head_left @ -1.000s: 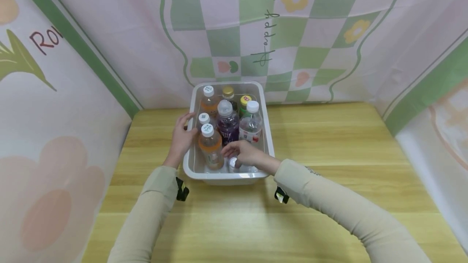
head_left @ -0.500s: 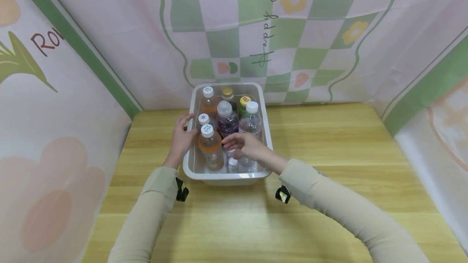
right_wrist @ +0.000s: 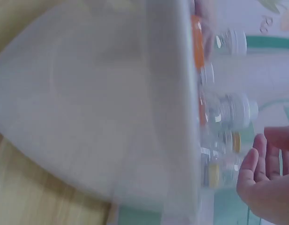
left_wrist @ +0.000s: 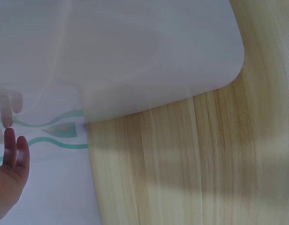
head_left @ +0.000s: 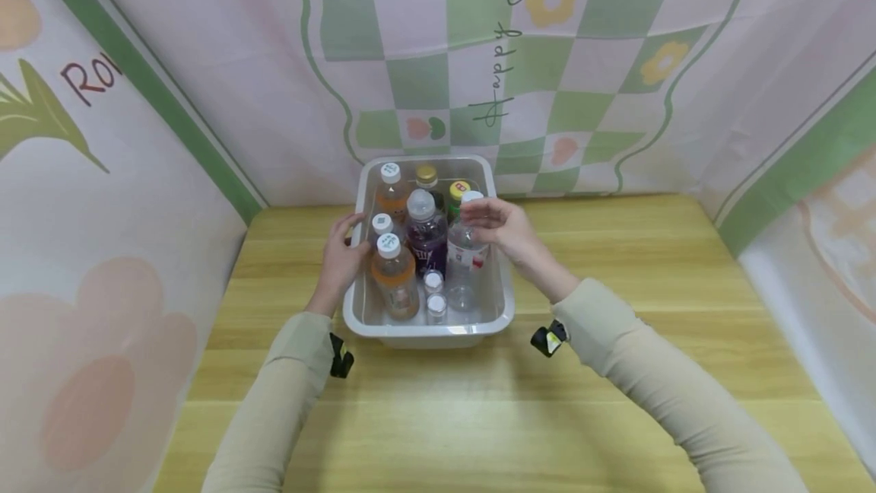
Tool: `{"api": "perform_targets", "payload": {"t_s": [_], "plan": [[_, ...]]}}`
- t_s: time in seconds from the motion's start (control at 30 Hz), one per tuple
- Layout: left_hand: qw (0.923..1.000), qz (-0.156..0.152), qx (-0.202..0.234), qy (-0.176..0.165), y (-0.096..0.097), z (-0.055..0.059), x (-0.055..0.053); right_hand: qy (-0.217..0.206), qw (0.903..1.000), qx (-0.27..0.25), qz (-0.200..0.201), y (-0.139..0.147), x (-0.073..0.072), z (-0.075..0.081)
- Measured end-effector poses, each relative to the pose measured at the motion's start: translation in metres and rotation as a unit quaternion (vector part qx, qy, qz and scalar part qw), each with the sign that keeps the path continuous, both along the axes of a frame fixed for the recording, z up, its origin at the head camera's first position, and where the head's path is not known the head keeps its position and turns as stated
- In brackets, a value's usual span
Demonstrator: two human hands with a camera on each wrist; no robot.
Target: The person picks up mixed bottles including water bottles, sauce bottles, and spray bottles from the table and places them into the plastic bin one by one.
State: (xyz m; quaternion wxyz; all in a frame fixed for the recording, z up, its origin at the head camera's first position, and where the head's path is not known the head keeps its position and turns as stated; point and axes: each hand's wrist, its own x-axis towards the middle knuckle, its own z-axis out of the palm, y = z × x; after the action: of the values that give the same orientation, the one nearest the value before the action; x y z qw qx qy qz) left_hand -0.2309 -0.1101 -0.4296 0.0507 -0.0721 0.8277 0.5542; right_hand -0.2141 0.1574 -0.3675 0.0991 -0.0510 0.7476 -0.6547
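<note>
A white plastic tub [head_left: 427, 331] holds several upright drink bottles. My left hand [head_left: 342, 253] rests at the tub's left rim; in the left wrist view its fingertips [left_wrist: 10, 140] lie against the outer wall. My right hand [head_left: 509, 230] hovers over the right rim with loosely bent fingers, beside the white-capped clear bottle [head_left: 465, 272], partly covering its top. Whether they touch is hard to tell. Left of that bottle stands a purple-labelled bottle [head_left: 427, 242], and nearer me an orange-banded bottle [head_left: 395, 280]. Two small white-capped bottles [head_left: 435, 306] stand at the front.
At the back of the tub are another orange bottle [head_left: 392, 192], a gold-capped bottle [head_left: 426, 175] and a yellow-capped bottle [head_left: 459, 190]. The tub stands on a wooden table [head_left: 616, 280] against a printed cloth backdrop [head_left: 417, 29].
My right hand has lifted from the front small bottles and moved back and right to beside the clear bottle's cap, uncovering the small bottles. My left hand has stayed at the rim.
</note>
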Motion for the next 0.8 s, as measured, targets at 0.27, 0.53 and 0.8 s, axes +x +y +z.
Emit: {"api": "perform_targets", "payload": {"t_s": [0.27,0.53,0.8], "plan": [[1.0,0.004,-0.003,0.0,0.0,-0.001,-0.001,0.015,0.9942,-0.044,-0.097,0.021,-0.014,-0.001],[1.0,0.001,0.001,-0.002,0.0,-0.001,-0.001,-0.023,0.9957,-0.018,-0.088,0.026,-0.02,-0.007],[1.0,0.001,0.0,0.002,0.0,-0.002,0.0,0.005,0.9976,-0.031,-0.063,0.018,-0.025,-0.016]]}}
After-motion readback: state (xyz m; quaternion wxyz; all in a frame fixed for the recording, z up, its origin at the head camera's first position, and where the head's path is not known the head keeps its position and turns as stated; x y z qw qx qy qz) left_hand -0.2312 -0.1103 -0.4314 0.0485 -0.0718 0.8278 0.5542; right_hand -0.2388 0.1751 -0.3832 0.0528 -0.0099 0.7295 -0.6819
